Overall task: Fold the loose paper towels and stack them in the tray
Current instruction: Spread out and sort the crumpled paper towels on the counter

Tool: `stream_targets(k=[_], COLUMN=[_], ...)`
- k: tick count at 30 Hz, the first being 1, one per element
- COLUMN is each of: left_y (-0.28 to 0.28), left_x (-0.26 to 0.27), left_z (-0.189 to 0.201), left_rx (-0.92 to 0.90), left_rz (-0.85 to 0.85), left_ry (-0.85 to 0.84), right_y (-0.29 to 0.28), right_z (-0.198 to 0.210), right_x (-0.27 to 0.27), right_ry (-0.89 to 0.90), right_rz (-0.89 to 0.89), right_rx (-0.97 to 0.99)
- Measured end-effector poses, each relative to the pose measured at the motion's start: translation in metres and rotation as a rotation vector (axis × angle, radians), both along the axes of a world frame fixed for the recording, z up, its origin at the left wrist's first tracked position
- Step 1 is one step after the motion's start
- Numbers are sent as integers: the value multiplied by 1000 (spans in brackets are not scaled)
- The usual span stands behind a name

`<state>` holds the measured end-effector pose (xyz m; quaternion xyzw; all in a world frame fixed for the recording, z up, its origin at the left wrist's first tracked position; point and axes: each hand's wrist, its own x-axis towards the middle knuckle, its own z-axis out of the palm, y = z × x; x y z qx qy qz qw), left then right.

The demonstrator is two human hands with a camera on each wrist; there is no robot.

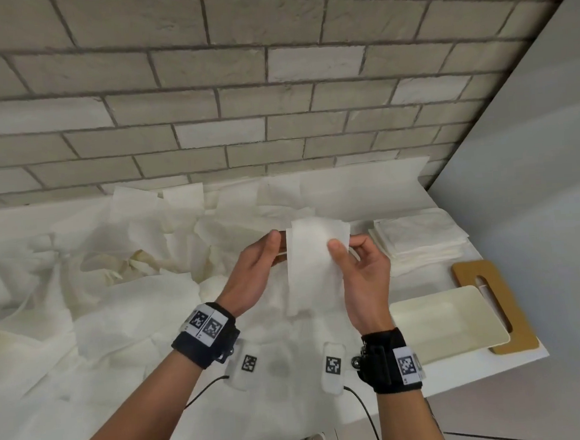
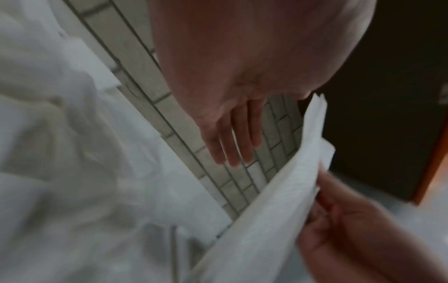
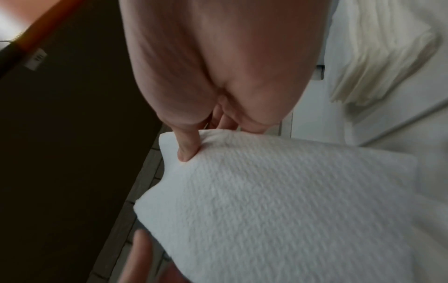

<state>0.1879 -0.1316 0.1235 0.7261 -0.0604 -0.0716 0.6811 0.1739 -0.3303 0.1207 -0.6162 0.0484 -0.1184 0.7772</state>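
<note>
Midair, pinched folded paper towel (image 1: 314,262) with right hand (image 1: 363,276); left hand (image 1: 251,274) apparently open-fingered alongside.

From my head view the light is soft, even and fairly bright, washing the loose paper towels (image 1: 89,268) into one pale mass with little contrast. Faint shadows sit under the forearms. The brick wall (image 1: 239,103) bows toward the edges, a wide-lens warp. My left wrist view is dimmer and heavily blurred; the left hand (image 2: 242,80) fills the top, out of focus. My right wrist view is dim too, dark on the left, yet the held towel (image 3: 278,210) shows its weave; the right hand (image 3: 218,67) is soft.
</note>
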Motion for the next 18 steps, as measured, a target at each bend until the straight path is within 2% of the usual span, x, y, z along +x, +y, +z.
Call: stream_targets(k=[2, 4, 10, 15, 18], left_y=[-23, -47, -114, -183, -226], left_x=[-3, -5, -6, -14, -17], left_z=[18, 25, 11, 24, 27], left_rx=[-146, -187, -80, -76, 7], left_rz=[-29, -48, -2, -34, -22], left_ry=[103, 130, 51, 97, 11], right_y=[-5, -14, -69, -137, -176], right_z=[6, 11, 19, 14, 20], right_x=[-8, -17, -35, -42, -48], right_ry=[-7, -12, 11, 60, 59], right_rz=[-73, -149, -196, -227, -215], right_rx=[3, 14, -52, -206, -274])
